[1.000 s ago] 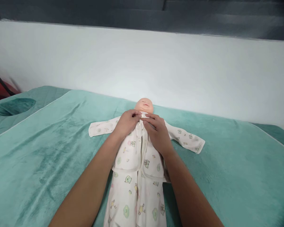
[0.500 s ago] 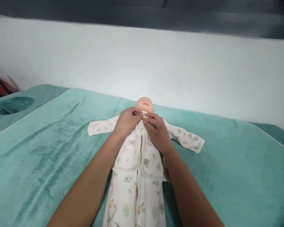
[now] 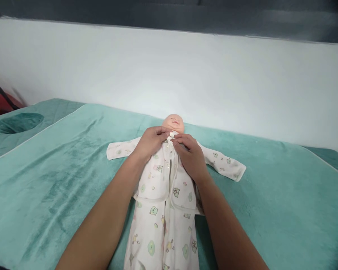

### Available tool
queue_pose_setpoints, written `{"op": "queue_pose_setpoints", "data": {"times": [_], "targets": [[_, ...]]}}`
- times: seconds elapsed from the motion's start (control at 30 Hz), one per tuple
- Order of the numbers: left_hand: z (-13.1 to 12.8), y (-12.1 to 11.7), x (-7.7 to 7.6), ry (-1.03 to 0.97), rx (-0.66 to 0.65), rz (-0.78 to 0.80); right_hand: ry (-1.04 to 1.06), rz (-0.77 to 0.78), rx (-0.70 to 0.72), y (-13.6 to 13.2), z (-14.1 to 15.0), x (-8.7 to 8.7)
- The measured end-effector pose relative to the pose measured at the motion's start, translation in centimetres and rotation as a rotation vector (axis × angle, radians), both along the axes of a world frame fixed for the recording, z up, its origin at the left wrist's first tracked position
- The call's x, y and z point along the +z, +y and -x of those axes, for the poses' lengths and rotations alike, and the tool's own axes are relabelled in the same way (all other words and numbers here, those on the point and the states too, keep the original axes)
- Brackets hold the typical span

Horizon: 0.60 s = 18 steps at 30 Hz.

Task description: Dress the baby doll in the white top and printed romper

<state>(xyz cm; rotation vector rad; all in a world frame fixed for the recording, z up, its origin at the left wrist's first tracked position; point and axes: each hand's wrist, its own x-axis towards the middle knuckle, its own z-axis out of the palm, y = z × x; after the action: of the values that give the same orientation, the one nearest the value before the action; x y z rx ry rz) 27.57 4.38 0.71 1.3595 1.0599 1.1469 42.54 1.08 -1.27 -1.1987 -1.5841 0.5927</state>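
A baby doll lies on its back on a teal blanket, dressed in a white printed baby suit with its sleeves spread out. My left hand pinches the left edge of the suit's collar just below the doll's chin. My right hand pinches the right edge of the collar, fingers curled, and the two hands meet at a small white snap at the neck. Both forearms reach in from the bottom over the suit.
A white wall rises right behind the bed, with a dark band above it. At the far left lie a round dent in the teal cover and a red and black thing.
My hands stay at the collar and have shifted slightly toward the doll's chin, fingertips closer together. The view has moved a little.
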Motion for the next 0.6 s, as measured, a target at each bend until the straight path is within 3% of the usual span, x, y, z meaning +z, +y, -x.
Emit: {"op": "queue_pose_setpoints", "data": {"times": [0.4,0.6], "targets": [[-0.36,0.37,-0.72,0.094,0.092,-0.084,0.024,0.029,0.014,-0.02,-0.07,-0.07],[-0.45,-0.04,-0.3,0.261,0.133,-0.144,0.042,0.023,0.004,0.03,0.03,0.01]]}}
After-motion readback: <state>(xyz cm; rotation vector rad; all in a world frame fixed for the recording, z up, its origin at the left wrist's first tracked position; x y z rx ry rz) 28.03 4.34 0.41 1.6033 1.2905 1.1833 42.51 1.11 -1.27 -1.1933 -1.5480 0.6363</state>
